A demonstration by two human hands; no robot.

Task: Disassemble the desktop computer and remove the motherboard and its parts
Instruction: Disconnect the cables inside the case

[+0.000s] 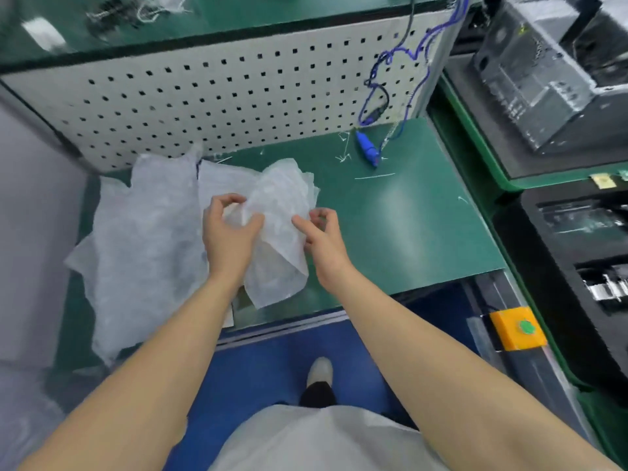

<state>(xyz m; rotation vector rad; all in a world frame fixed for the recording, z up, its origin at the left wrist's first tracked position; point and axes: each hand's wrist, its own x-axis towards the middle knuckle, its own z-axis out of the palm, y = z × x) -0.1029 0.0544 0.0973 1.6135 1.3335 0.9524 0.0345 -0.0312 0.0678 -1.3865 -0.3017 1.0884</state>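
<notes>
We stand at a green tabletop (407, 215) that fills the middle of the view, with a white perforated back panel (221, 96) rising along its far edge. A crumpled heap of white wrapping (142, 249) covers the tabletop's left part and hangs over its near edge. To the right, on a separate green-edged bench, sits a grey desktop computer case (550, 79), well apart from our hands. Nearer to us on that side lies a second black case (577, 249). Both are blurred, and we cannot make out what is inside them. Just beside the heap, we hold a thin white sheet (282, 239) up over the tabletop between both hands. Our left hand (229, 239) has its fingers curled and pinches the sheet's left part between thumb and fingertips. Our right hand (323, 243) pinches the sheet's right edge, thumb lying on the front and the curled fingers behind. A yellow box with a green button (516, 329) sits on the frame at the near right. A blue tool (367, 149) lies by the back panel, and a blue coiled cable (390, 79) hangs above it. Below, one light shoe (319, 370) shows on the blue floor.
</notes>
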